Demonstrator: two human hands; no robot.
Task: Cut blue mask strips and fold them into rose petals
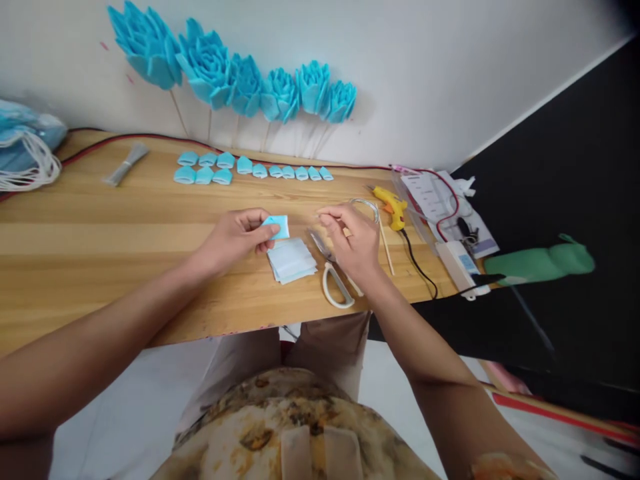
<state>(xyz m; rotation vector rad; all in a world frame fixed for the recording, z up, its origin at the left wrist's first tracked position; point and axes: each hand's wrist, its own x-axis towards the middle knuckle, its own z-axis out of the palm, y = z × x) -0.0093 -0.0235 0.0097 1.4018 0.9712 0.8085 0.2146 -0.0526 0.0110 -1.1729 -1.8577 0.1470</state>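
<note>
Blue piece (pixel 283 226) sits pinched in left hand (pixel 245 230), probably to keep flat; right hand (pixel 354 241) closes narrowly, contents unclear.

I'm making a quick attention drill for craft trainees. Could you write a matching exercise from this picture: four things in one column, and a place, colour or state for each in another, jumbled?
Column one
1. Glue gun
2. Small blue square
3. Scissors
4. Flowers

Column two
A. Partly hidden by the right hand
B. In a row before the white wall
C. Yellow body
D. Held in the left hand

Right pairs: 1-C; 2-D; 3-A; 4-B
</note>
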